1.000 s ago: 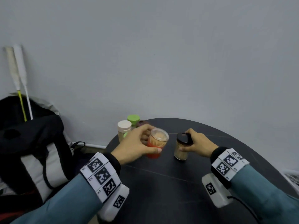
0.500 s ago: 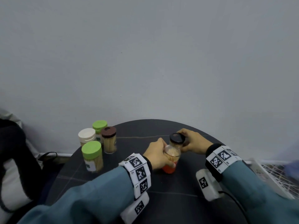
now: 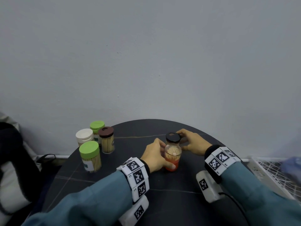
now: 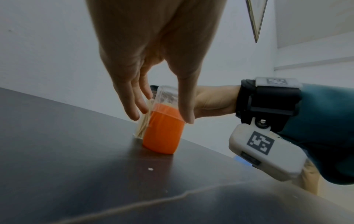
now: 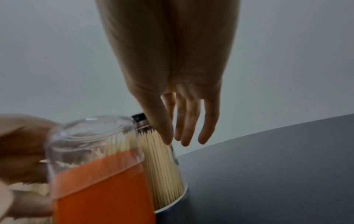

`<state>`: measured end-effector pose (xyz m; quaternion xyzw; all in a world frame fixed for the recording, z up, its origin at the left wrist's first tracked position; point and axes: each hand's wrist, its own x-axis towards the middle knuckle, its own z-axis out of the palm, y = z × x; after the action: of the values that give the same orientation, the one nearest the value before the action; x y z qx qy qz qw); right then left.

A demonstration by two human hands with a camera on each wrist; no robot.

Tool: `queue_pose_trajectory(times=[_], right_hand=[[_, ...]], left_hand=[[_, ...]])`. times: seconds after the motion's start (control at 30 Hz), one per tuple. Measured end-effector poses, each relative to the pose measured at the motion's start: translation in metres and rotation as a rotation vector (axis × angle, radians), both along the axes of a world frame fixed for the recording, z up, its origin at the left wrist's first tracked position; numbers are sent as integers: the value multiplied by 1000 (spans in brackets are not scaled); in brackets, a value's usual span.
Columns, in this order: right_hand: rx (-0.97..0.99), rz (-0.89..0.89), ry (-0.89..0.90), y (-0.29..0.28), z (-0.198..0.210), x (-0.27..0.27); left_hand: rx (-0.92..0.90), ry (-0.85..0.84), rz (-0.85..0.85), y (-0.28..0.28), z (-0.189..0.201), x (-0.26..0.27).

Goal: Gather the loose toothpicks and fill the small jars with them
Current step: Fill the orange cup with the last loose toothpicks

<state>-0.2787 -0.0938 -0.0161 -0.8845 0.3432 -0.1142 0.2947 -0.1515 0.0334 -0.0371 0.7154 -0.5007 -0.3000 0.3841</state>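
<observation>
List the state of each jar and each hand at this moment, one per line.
orange jar: upright on the table, clear cap on, toothpicks inside.
black-lidded jar: upright, lid on, full of toothpicks, right behind the orange jar.
brown-lidded jar: upright, lid on, toothpicks inside.
near green-lidded jar: upright, lid on, toothpicks inside.
far green-lidded jar: lid on.
white-lidded jar: lid on.
left hand: grips the orange jar.
right hand: holds the black-lidded jar.

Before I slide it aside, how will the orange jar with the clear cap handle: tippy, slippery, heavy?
The orange jar stands taller than wide on a small base, so a push near the cap may tip it; push low. Its smooth plastic on the glossy table probably slides easily. Packed with toothpicks, it is likely light. The left hand already grips it, which should steady it.
</observation>
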Motion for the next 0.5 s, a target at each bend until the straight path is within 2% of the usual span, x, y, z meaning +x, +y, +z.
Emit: queue_pose_trajectory(times=[0.1, 0.23, 0.37, 0.5], right_hand=[[-66, -48, -9, 5, 9, -2], [-244, -115, -19, 16, 28, 2], [-221, -2, -29, 44, 47, 21], [-183, 117, 21, 75, 49, 56]], left_hand=[[-2, -37, -6, 14, 7, 10], [-90, -110, 21, 41, 16, 28], [-202, -175, 61, 73, 28, 53], [-253, -213, 144, 105, 36, 83]])
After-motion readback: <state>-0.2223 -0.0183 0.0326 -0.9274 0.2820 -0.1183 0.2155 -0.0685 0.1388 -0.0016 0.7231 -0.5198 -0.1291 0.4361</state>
